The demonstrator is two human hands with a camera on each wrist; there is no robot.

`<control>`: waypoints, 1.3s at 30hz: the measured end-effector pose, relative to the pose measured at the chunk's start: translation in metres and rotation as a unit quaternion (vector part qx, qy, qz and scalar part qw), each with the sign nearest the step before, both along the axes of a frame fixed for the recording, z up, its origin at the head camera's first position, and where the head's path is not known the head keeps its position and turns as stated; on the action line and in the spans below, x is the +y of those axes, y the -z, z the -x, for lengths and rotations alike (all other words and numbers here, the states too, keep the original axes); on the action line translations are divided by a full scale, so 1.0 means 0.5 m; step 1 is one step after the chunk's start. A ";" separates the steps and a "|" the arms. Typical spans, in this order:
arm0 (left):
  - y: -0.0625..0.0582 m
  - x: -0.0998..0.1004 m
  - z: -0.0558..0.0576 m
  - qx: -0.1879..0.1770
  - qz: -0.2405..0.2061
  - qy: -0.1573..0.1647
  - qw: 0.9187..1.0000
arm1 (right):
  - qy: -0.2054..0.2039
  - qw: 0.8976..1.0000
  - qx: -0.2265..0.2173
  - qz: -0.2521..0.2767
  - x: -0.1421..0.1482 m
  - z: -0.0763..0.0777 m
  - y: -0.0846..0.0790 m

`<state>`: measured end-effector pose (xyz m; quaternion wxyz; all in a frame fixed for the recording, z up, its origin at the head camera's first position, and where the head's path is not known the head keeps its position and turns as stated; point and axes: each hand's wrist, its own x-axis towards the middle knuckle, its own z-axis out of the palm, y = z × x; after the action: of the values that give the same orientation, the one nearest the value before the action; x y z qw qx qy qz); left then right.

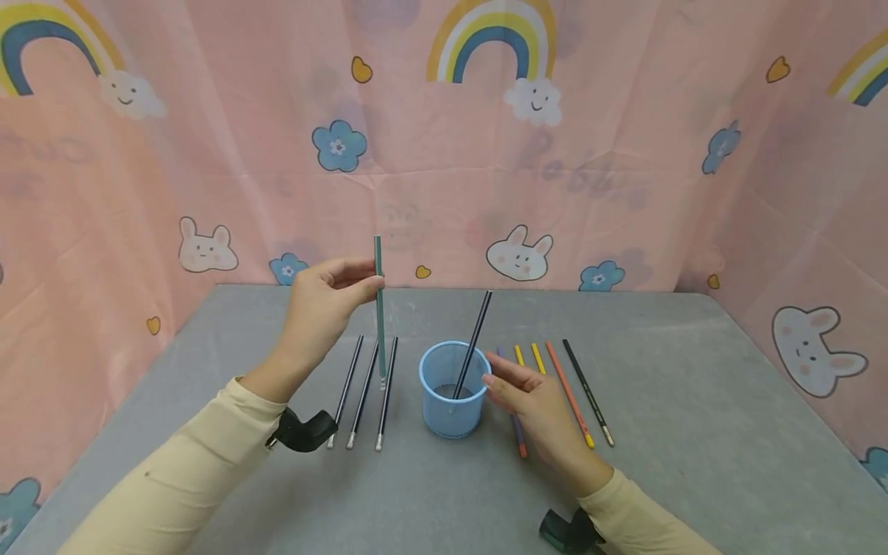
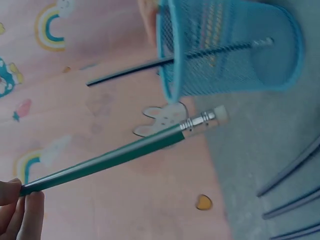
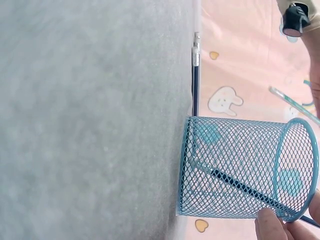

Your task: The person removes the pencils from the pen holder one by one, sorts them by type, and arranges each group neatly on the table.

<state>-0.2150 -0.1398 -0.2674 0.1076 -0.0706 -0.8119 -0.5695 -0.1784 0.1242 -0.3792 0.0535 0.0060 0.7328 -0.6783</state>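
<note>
My left hand (image 1: 315,324) pinches a green pencil (image 1: 380,331) near its top, holding it upright above the left part of the table. Its white eraser (image 2: 220,114) and metal band are at the lower end. A light blue mesh pencil cup (image 1: 451,422) stands on the table to the right of that pencil. At the cup's right rim, my right hand (image 1: 541,412) grips it between thumb and fingers. One dark pencil (image 1: 475,339) leans inside the cup, eraser end down, its tip sticking out over the rim.
Three dark pencils (image 1: 361,401) with erasers lie side by side left of the cup. Right of it lie several coloured pencils, among them an orange one (image 1: 565,385) and a black one (image 1: 588,391), partly behind my right hand. A pink printed curtain (image 1: 444,200) surrounds the grey table (image 1: 694,432).
</note>
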 end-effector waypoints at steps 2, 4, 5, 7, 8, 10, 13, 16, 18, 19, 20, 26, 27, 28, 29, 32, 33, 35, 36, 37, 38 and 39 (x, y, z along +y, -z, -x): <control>0.006 -0.010 0.006 -0.012 0.014 -0.002 1.000 | 0.000 1.000 0.001 0.000 0.000 0.000 0.001; 0.013 -0.018 0.012 -0.024 0.026 -0.006 0.999 | -0.001 1.000 0.001 0.002 0.000 0.000 0.001; 0.017 -0.021 0.016 -0.032 0.033 -0.008 0.999 | -0.002 1.000 0.001 0.003 0.001 0.000 0.001; 0.025 -0.027 0.022 -0.044 0.044 -0.012 0.998 | -0.003 1.000 0.002 0.003 0.001 0.000 0.002; 0.030 -0.030 0.024 -0.050 0.049 -0.014 0.997 | -0.004 1.000 0.002 0.004 0.001 0.000 0.002; 0.038 -0.035 0.028 -0.060 0.057 -0.014 0.996 | -0.005 1.000 0.002 0.004 0.001 0.000 0.002; 0.051 -0.041 0.035 -0.070 0.065 -0.014 0.995 | -0.006 1.000 0.001 0.005 0.000 0.000 0.002; 0.064 -0.047 0.041 -0.083 0.076 -0.013 0.994 | -0.006 1.000 0.000 0.005 -0.001 0.000 0.001; 0.072 -0.050 0.044 -0.091 0.088 -0.014 0.992 | -0.006 1.000 0.000 0.005 -0.002 0.000 0.001; 0.076 -0.052 0.045 -0.093 0.094 -0.014 0.991 | -0.006 1.000 0.001 0.004 -0.002 0.000 0.001; 0.080 -0.055 0.046 -0.095 0.099 -0.014 0.991 | -0.006 1.000 0.001 0.004 -0.002 -0.001 0.000; 0.099 -0.074 0.055 -0.111 0.106 -0.017 0.988 | -0.008 1.000 0.002 0.005 -0.002 -0.001 -0.001; 0.100 -0.078 0.056 -0.115 0.112 -0.017 0.987 | -0.008 1.000 0.002 0.005 -0.002 -0.001 -0.001; 0.101 -0.082 0.058 -0.119 0.119 -0.016 0.986 | -0.008 1.000 0.001 0.005 -0.002 -0.001 -0.001; 0.102 -0.086 0.059 -0.123 0.131 -0.013 0.984 | -0.008 1.000 0.001 0.006 -0.002 -0.001 -0.001; 0.105 -0.096 0.063 -0.135 0.164 -0.004 0.977 | -0.006 1.000 0.000 0.007 -0.001 -0.001 -0.001; 0.107 -0.098 0.064 -0.140 0.174 -0.002 0.975 | -0.005 1.000 0.000 0.007 -0.001 -0.002 -0.001; 0.110 -0.103 0.067 -0.147 0.185 0.003 0.972 | -0.004 1.000 0.000 0.008 -0.001 -0.002 -0.002; 0.112 -0.104 0.068 -0.151 0.186 0.004 0.971 | -0.004 1.000 -0.001 0.008 -0.001 -0.002 -0.002; 0.115 -0.106 0.071 -0.156 0.186 0.004 0.970 | -0.004 1.000 -0.001 0.008 -0.001 -0.002 -0.002; 0.117 -0.107 0.072 -0.160 0.183 0.005 0.970 | -0.004 1.000 -0.001 0.007 -0.001 -0.002 -0.002; 0.119 -0.109 0.074 -0.163 0.183 0.005 0.969 | -0.004 1.000 -0.001 0.007 -0.002 -0.002 -0.002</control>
<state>-0.2518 -0.1941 -0.3269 -0.0437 0.0004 -0.9087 -0.4151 -0.1776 0.1234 -0.3780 0.0567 0.0034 0.7280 -0.6832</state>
